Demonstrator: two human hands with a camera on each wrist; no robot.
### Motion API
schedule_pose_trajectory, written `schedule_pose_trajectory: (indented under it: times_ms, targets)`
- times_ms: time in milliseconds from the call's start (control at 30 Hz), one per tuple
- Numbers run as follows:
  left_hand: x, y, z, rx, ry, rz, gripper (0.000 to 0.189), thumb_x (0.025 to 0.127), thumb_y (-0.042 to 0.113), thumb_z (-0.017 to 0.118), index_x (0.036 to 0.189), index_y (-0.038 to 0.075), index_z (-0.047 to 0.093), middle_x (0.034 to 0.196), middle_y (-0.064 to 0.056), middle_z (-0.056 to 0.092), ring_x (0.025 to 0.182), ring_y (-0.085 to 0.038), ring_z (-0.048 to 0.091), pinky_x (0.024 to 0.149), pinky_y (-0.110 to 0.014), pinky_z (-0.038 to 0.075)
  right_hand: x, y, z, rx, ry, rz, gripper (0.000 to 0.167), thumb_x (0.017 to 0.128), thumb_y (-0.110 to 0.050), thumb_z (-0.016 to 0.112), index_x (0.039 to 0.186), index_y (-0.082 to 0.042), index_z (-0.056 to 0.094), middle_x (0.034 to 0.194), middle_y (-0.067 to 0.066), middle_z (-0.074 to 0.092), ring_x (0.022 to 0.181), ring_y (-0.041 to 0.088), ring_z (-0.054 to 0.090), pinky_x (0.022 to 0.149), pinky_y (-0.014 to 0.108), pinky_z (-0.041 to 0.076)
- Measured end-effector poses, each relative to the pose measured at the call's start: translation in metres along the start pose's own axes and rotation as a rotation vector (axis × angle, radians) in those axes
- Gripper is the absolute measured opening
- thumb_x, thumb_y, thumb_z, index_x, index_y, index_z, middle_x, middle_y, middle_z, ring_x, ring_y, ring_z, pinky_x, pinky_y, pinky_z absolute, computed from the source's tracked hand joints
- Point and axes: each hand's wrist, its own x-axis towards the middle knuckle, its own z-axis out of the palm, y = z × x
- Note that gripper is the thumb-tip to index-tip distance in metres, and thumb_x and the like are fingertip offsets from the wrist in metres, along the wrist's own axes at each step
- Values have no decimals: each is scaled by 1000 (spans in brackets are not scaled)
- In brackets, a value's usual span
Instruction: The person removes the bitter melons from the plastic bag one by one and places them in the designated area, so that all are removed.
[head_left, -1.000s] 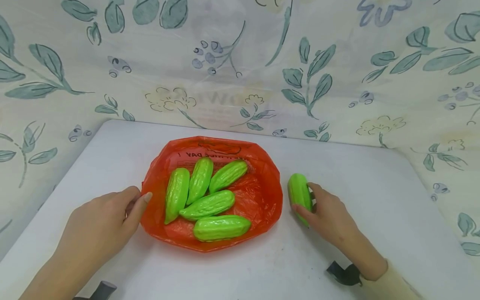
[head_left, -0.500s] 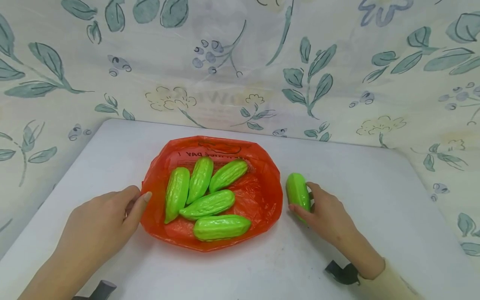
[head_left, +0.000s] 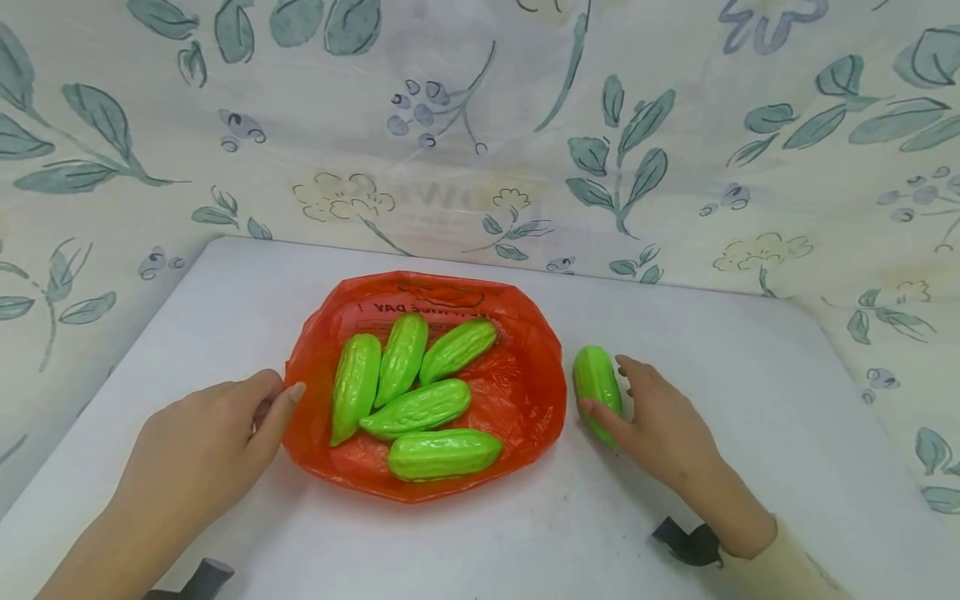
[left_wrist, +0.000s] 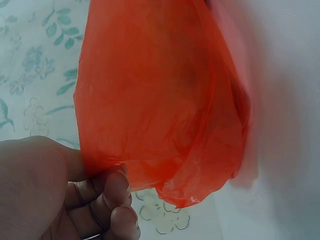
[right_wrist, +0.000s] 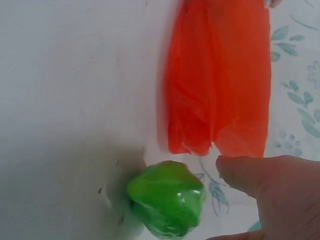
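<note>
Floral cloth point(head_left: 480, 125) hangs behind the white counter point(head_left: 517, 550), where we have a red bag point(head_left: 545, 367) standing with its mouth spread wide. Inside it we count five gourds point(head_left: 442, 456), all green: three lean toward the far and left sides, two lie crosswise nearer us. A lone gourd point(head_left: 596, 375) rests on the counter just beside the bag, to its right.

What has just changed is our right hand point(head_left: 663, 425). A second ago its fingers and thumb gripped the lone gourd; now the fingers stand off its right side, spread fairly wide and holding nothing. From the head view we cannot tell whether the thumb still brushes it, but the right wrist view shows a gap between them. The lone gourd has slid only slightly toward the bag.

Our left hand point(head_left: 202, 446) has stayed put: thumb and fingers pinch the bag's left rim, close together on the thin film. The five gourds have not moved either.

For the work at hand, we judge that the lone gourd's weight now sits fully on the counter, with our grip let go. It lies outside the bag, near but apart from its wall, while our left hand seems to steady the rim.
</note>
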Motion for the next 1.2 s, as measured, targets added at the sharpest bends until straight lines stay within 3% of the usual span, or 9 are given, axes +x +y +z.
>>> schedule_pose_trajectory:
  times_ms: [200,400,667,933,1200]
  targets:
    - [0,0,0,-1,10,6,18,103,23,64,90,12,60,60,5,43,57,-17,43,52,-34,36,-2,-1,-2,-42,67,-113,76,96,-40,74,152,1,45,154,23,47,139,43,45,102,62,48]
    - [-1,2,0,-1,26,12,18,102,23,65,88,14,60,60,6,43,56,-17,43,51,-33,36,-6,-12,-7,0,104,-211,80,93,-36,78,157,-6,40,159,17,43,145,39,41,103,59,49]
    - [1,0,-2,3,-24,-19,18,102,25,66,97,8,65,61,5,47,57,-17,45,52,-34,42,-12,-33,-13,39,56,-279,93,89,-42,83,163,-18,33,164,8,38,148,32,39,101,54,51]
    - [0,1,-2,3,-14,-15,17,102,24,66,95,9,63,61,5,46,57,-17,45,52,-34,40,-11,-53,-12,-9,17,-428,93,89,-57,78,161,-12,38,166,2,35,151,25,37,100,46,54]
    - [0,1,-3,7,-26,-23,19,103,26,66,94,10,63,61,5,45,57,-17,45,52,-34,40,-11,-76,-4,-10,-40,-494,86,91,-59,75,157,-12,47,159,5,47,146,26,45,104,47,51]
